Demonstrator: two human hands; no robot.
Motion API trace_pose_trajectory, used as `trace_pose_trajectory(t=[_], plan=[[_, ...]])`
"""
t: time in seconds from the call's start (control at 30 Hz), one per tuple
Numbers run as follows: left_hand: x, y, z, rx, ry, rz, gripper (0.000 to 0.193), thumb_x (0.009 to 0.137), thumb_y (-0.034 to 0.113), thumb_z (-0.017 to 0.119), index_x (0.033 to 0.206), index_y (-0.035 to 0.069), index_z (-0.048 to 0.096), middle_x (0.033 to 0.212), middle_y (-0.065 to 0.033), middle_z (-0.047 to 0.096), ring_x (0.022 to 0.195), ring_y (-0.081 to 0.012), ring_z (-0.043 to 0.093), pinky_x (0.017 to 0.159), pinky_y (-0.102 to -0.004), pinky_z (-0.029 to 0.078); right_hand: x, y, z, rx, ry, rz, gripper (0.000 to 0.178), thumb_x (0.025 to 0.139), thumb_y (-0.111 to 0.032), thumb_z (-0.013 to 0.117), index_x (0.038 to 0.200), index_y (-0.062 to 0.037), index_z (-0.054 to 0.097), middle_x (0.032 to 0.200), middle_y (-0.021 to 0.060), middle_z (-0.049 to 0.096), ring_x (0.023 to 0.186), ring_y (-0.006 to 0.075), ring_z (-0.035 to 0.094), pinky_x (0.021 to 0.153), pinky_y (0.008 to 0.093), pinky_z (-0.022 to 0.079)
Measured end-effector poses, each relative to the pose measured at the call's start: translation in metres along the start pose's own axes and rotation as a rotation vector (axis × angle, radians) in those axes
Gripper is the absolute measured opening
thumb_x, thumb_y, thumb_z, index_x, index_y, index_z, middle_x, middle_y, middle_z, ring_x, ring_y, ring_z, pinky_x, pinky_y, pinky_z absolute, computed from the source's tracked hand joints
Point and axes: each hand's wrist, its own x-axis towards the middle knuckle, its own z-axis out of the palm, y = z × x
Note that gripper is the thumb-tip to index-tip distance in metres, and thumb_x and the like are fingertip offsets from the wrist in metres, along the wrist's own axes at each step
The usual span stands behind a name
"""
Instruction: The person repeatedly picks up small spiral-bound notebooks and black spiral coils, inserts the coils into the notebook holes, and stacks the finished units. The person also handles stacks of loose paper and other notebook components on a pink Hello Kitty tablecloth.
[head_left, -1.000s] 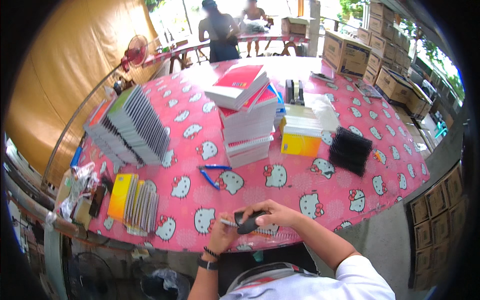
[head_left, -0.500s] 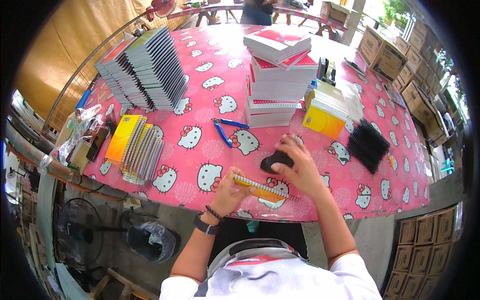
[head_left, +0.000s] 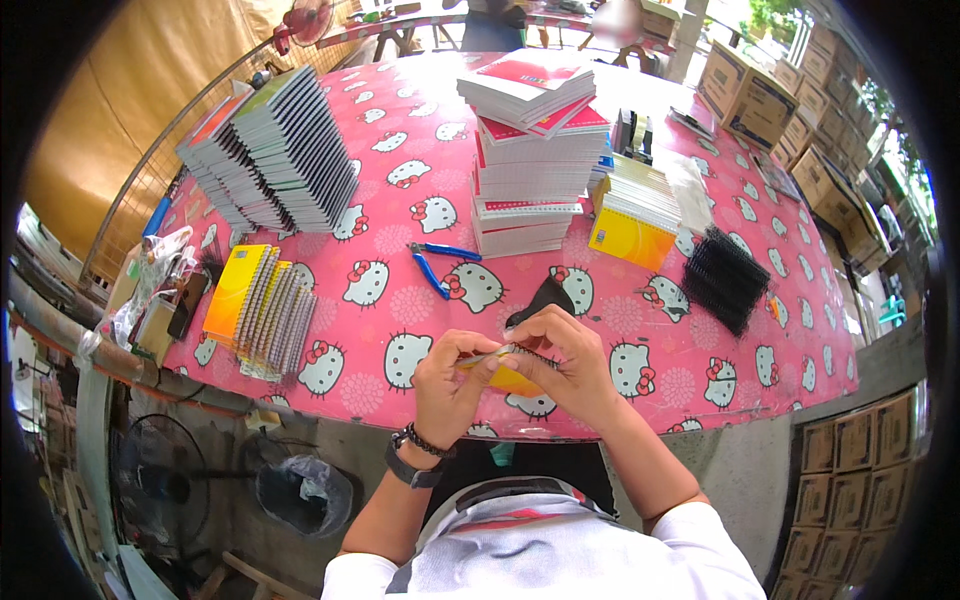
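A small yellow spiral notebook [head_left: 517, 383] is between my hands near the table's front edge. My left hand [head_left: 452, 382] is closed on its left end. My right hand [head_left: 575, 372] pinches at its upper edge, where a dark coil shows; the fingers hide part of it. Just beyond my right hand lies a black object [head_left: 547, 298], partly covered and its kind unclear. Blue-handled pliers [head_left: 437, 265] rest farther off, jaws to the left. To the left stands a row of yellow spiral notebooks [head_left: 255, 310]. On the right lies a bundle of black spiral coils [head_left: 727, 280].
A tall stack of red-and-white notebooks [head_left: 530, 170] rises mid-table, with yellow notebooks [head_left: 635, 225] and a tape dispenser [head_left: 632, 135] beside it. Coil-bound notebooks [head_left: 285, 155] stand at far left. The pink patterned tablecloth [head_left: 370, 385] covers the table. Cardboard boxes [head_left: 750, 95] are at far right.
My right hand has moved off the black object, down and left, onto the notebook's coil edge. My left hand keeps hold of the notebook, and the view has shifted slightly.
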Motion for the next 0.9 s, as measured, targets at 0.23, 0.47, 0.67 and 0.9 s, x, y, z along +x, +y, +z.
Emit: trace_pose_trajectory(t=[0.23, 0.47, 0.67, 0.9], plan=[[-0.007, 0.005, 0.004, 0.085, 0.122, 0.066, 0.012, 0.085, 0.009, 0.065, 0.093, 0.000, 0.060, 0.089, -0.0094, 0.061, 0.079, -0.0167, 0.061, 0.070, -0.0274, 0.049, 0.004, 0.002, 0.007, -0.050, -0.028, -0.067, 0.025, 0.075, -0.014, 0.076, 0.086, -0.0010, 0.058, 0.081, 0.0088, 0.055, 0.069, 0.0194, 0.057, 0.060, 0.0284, 0.048], [-0.012, 0.010, -0.002, 0.147, 0.118, -0.042, 0.020, 0.090, 0.018, 0.061, 0.101, 0.002, 0.055, 0.090, -0.0114, 0.061, 0.083, -0.0217, 0.062, 0.075, -0.0315, 0.048, 0.004, -0.001, 0.020, -0.144, -0.062, -0.107, 0.011, 0.084, -0.009, 0.062, 0.092, -0.0005, 0.061, 0.081, 0.0126, 0.058, 0.072, 0.0277, 0.059, 0.062, 0.0329, 0.048], [-0.012, 0.012, -0.010, 0.288, 0.117, 0.081, 0.024, 0.092, 0.019, 0.060, 0.106, 0.001, 0.053, 0.088, -0.0085, 0.062, 0.080, -0.0142, 0.060, 0.073, -0.0269, 0.048, 0.002, 0.006, 0.026, -0.206, -0.136, -0.114, 0.018, 0.086, -0.013, 0.059, 0.100, -0.0014, 0.059, 0.092, 0.0135, 0.058, 0.086, 0.0321, 0.054, 0.076, 0.0381, 0.044], [-0.004, 0.005, -0.052, 0.279, 0.422, 0.029, 0.023, 0.094, 0.020, 0.056, 0.108, 0.004, 0.052, 0.098, -0.0049, 0.057, 0.089, -0.0133, 0.054, 0.079, -0.0260, 0.045, 0.016, -0.012, 0.032, -0.256, -0.010, -0.248, 0.035, 0.082, -0.019, 0.064, 0.112, -0.0025, 0.056, 0.098, 0.0121, 0.058, 0.095, 0.0296, 0.054, 0.084, 0.0390, 0.043]])
